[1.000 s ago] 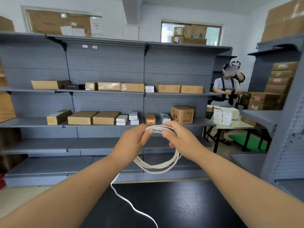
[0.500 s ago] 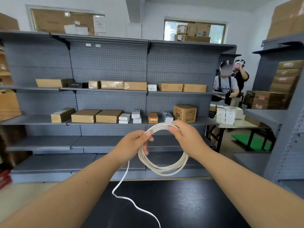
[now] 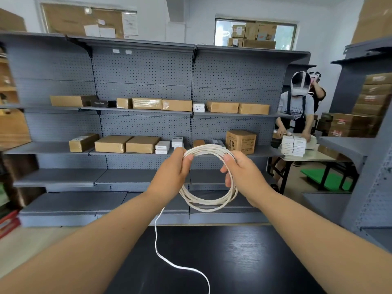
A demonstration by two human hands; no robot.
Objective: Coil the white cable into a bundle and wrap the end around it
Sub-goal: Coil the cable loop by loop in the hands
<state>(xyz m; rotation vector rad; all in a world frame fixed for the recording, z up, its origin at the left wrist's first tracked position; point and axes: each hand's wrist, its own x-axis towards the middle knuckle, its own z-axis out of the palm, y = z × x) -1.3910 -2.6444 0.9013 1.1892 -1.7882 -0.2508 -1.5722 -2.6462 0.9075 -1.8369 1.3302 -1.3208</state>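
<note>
Rounder now, white cable (image 3: 209,205) gripped by left hand (image 3: 171,175), right hand (image 3: 246,177); black table (image 3: 244,262) below, shelves (image 3: 63,179) behind.

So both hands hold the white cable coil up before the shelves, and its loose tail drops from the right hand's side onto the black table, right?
One slip: in the head view the loose tail drops from beside the left hand, not the right hand. The rest stands: both hands hold the coil before the shelves, tail onto the black table.

Head view: looks forward, slightly down, close over dark table (image 3: 244,262).
</note>
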